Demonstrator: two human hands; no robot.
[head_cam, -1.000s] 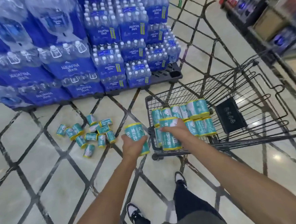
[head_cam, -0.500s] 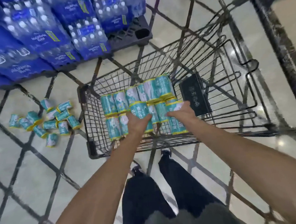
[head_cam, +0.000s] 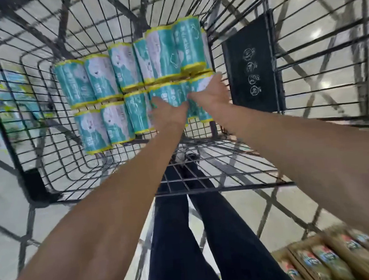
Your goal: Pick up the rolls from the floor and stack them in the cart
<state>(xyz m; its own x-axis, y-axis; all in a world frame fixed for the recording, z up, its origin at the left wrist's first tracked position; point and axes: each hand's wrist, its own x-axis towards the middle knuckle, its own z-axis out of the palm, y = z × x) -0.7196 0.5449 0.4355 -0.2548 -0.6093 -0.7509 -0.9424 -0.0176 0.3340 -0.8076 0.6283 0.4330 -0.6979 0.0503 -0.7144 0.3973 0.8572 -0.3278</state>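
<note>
A pale, glossy tiled floor point(head_cam: 5, 209) crossed by dark diagonal lines shows beneath and around a black wire cart point(head_cam: 226, 188), seen from straight above. Inside the cart, teal rolls point(head_cam: 100, 80) with yellow end bands and a white patch on each wrapper lie on their sides in two rows, packed side by side against one another, with a further layer on top toward the right end of the far row. The person's left hand point(head_cam: 169, 113) reaches into the cart and grips a roll point(head_cam: 169, 95) in the near row, its fingers wrapped round the wrapper, so that grip is closed about the roll. Just beside it, the right hand point(head_cam: 212, 93) holds the next roll point(head_cam: 203, 82) at the right end of the same row, fingers curved over its top and thumb along its side. The two hands nearly touch. To the right of the stack, a black panel point(head_cam: 251, 63) with small white symbols stands against the cart's wire. Through the left wall of the cart, blurred teal packets point(head_cam: 12, 90) lie on the floor. The person's dark trouser legs point(head_cam: 181, 238) show below the cart, and brown packaged goods point(head_cam: 318, 259) lie at the lower right corner.
</note>
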